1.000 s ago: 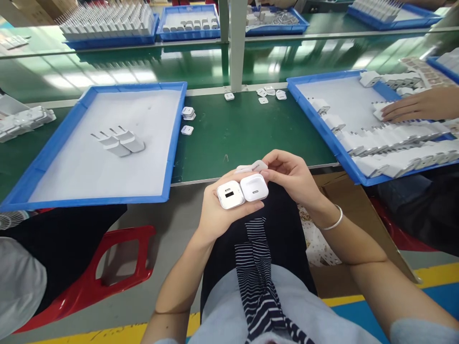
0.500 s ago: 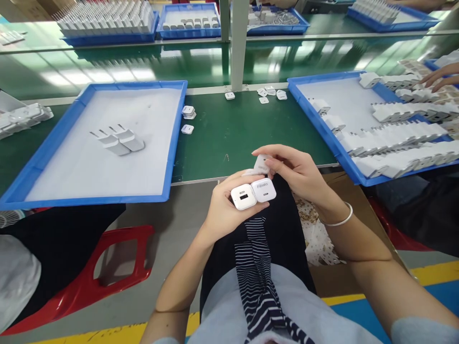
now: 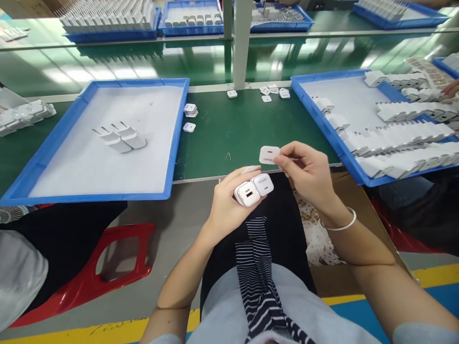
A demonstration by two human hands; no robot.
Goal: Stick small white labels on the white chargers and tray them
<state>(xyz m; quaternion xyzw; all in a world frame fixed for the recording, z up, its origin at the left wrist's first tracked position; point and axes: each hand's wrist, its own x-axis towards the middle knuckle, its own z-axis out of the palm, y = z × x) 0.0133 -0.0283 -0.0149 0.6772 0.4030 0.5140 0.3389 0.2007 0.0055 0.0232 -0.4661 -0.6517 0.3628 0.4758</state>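
My left hand (image 3: 229, 203) is closed around two white chargers held side by side. The nearer charger (image 3: 247, 193) shows two port slots, one with a dark opening. The other charger (image 3: 263, 184) has printed lettering and a single slot on its end face. Another thin white piece (image 3: 251, 169) sticks up between the fingers of this hand. With thumb and fingertips, my right hand (image 3: 304, 169) pinches a white cover plate (image 3: 268, 155) by its edge. This plate has rounded corners, a slot and print, and is apart from the chargers.
Two white chargers with prongs (image 3: 122, 139) lie in the left blue tray (image 3: 168, 181). The right blue tray (image 3: 330, 138) carries rows of chargers. Loose cover plates (image 3: 189, 127) lie on the green table (image 3: 225, 134). A red stool (image 3: 125, 279) stands at left. A co-worker's hand (image 3: 452, 88) shows at far right.
My right hand has moved up and right, taking the cover plate away from the left hand. The chargers have tilted slightly. The co-worker's hand has drawn back to the right.
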